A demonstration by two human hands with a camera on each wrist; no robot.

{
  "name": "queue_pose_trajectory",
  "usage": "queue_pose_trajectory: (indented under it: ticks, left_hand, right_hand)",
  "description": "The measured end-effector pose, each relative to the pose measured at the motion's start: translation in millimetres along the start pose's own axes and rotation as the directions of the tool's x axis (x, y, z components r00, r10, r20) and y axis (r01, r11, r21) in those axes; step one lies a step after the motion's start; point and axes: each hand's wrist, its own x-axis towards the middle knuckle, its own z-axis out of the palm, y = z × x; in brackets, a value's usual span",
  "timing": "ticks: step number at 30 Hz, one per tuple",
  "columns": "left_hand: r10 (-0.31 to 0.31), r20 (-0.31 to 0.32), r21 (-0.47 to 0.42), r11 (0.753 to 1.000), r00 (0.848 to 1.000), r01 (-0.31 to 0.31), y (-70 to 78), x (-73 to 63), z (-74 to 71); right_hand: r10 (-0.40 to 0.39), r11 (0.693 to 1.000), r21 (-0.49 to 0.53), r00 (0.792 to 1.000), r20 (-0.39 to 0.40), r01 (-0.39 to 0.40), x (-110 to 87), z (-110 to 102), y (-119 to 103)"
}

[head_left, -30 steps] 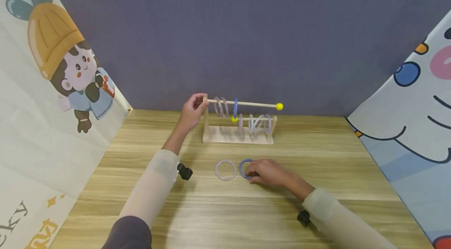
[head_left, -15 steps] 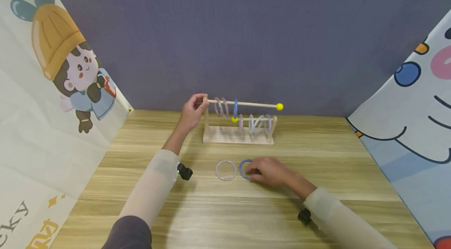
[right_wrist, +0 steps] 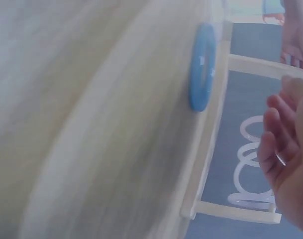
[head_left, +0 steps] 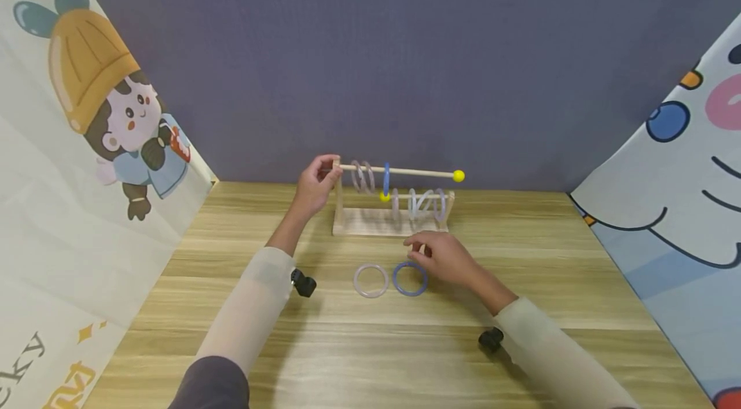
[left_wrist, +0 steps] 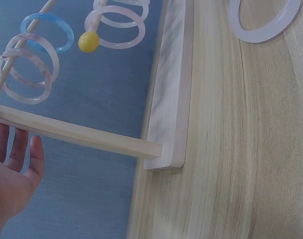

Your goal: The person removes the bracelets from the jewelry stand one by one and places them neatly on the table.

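Your left hand [head_left: 316,185] pinches the top of the tall left post [head_left: 339,200] of a wooden ring stand [head_left: 361,224], at the far side of the wood-grain counter [head_left: 324,345]. Your right hand [head_left: 447,256] hovers to the near side of the stand's right half: fingers loosely bent, thumb and forefinger slightly apart, holding nothing.

Loose blue ring [head_left: 410,294]: flat on the counter, nearest your right hand, just nearer and left of its fingertips; full outline visible. Loose pale ring [head_left: 371,295]: flat, just left of the blue one, small gap between.

Upper rod [head_left: 422,172] runs rightward from the tall post to a yellow end ball [head_left: 458,176]. Pale rings [left_wrist: 31,100] hang toward its left end, near your left hand; a hanging blue ring [head_left: 386,179] sits right of them. The lower rod, fixed to the short right post [head_left: 449,208], points left to another yellow ball [head_left: 384,197] and carries more pale rings, one tilted.

You wear pale sleeves [head_left: 246,306], with a black camera [head_left: 303,283] at each wrist. Dark panel [head_left: 376,55] beyond; cartoon-printed cloth [head_left: 52,203] on left and right.
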Motion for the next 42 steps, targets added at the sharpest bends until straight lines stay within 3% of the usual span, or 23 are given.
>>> queue_pose_trajectory:
  ticks: [7, 11, 15, 20, 26, 33, 42]
  left_hand:
    - [-0.020, 0.003, -0.020, 1.000, 1.000, 0.020, -0.4, 1.7, 0.5]
    - [-0.024, 0.000, -0.023, 0.999, 1.000, 0.024, -14.9, 9.1, 1.4]
    - [-0.017, 0.001, -0.003, 1.000, 1.000, 0.017, -30.1, 12.7, 1.9]
    - [0.015, 0.005, -0.023, 1.000, 1.000, -0.015, -34.2, 8.9, 0.9]
    - [0.058, 0.016, -0.021, 0.998, 0.998, -0.058, -34.0, 2.6, -0.3]
    - [0.050, 0.020, -0.017, 0.999, 0.999, -0.049, -33.9, 0.2, 0.7]
    - [0.048, 0.018, -0.042, 0.998, 0.999, -0.047, -34.6, 2.5, -1.4]
  right_hand:
    - [0.167, 0.978, 0.154, 0.970, -0.178, -0.140, 21.0, -5.8, -5.4]
    - [0.228, 0.963, 0.202, 0.942, -0.247, -0.180, 31.0, -6.3, -7.2]
    - [0.262, 0.957, 0.208, 0.909, -0.323, -0.202, 37.2, -4.4, -14.6]
    - [0.268, 0.957, 0.214, 0.871, -0.411, -0.194, 46.5, -2.6, -29.0]
    - [0.308, 0.943, 0.266, 0.831, -0.463, -0.201, 54.7, 1.5, -43.8]
    - [0.356, 0.923, 0.321, 0.792, -0.496, -0.214, 63.0, 9.1, -48.0]
    - [0.418, 0.892, 0.381, 0.769, -0.485, -0.245, 77.8, 10.4, -54.8]
